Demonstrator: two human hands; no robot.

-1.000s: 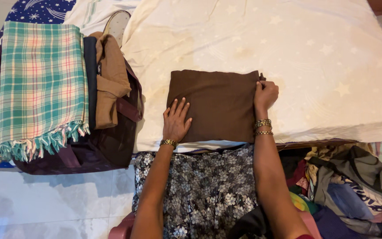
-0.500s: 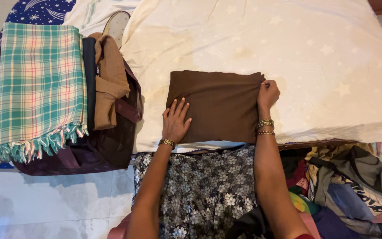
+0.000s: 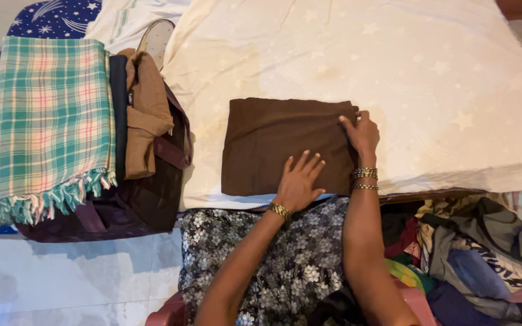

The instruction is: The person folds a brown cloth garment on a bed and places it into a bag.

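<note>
**Both hands flat on a folded brown cloth**

A cream bedsheet (image 3: pixel 394 72) patterned with pale stars covers the bed, which fills the upper and right part of the view; pale tiled floor (image 3: pixel 61 278) shows at lower left. Near the bed's front edge lies a folded brown cloth (image 3: pixel 273 139), a neat rectangle lying flat on the sheet.

The left hand (image 3: pixel 297 181) rests palm down on the cloth's lower right part, fingers spread apart and pointing up and to the right, gripping nothing. The right hand (image 3: pixel 362 134) sits at the cloth's right edge, fingers pressed on its upper right corner; whether it pinches the fabric cannot be told. Both wrists carry gold bangles.

To the left, a dark maroon bag (image 3: pixel 146 199) holds a green plaid towel (image 3: pixel 52 115) with a fringe and, beside it, a folded tan garment (image 3: pixel 146 115). At lower right lies a heap of mixed clothes (image 3: pixel 478 253). A floral printed dress (image 3: pixel 273 259) covers the person's lap.
</note>
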